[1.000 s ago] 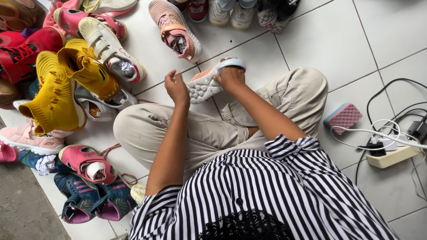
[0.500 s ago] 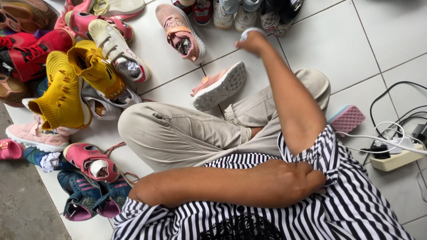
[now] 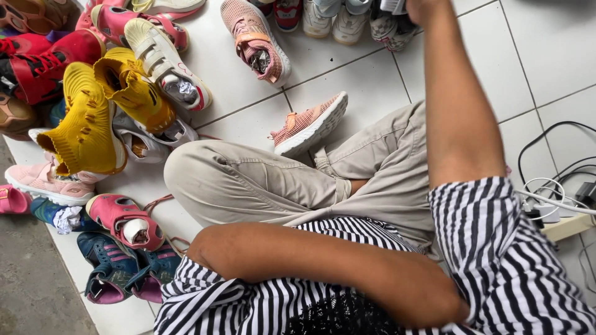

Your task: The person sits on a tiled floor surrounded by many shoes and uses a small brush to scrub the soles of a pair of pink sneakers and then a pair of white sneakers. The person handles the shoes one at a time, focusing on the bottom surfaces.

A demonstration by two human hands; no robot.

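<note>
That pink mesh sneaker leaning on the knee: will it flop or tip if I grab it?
The pink sneaker probably tips easily: it rests on its edge against the trouser leg. Its knit upper looks soft, the white sole stiffer. Likely light.

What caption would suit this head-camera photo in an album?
Seated on white tiles among children's shoes, right hand reaching toward the far row, pink sneaker by the knee.

We stretch our right arm (image 3: 462, 118) forward, its hand (image 3: 422, 7) cut off at the frame's top edge. Our left forearm (image 3: 323, 263) lies folded across the body, hand hidden from view.
</note>
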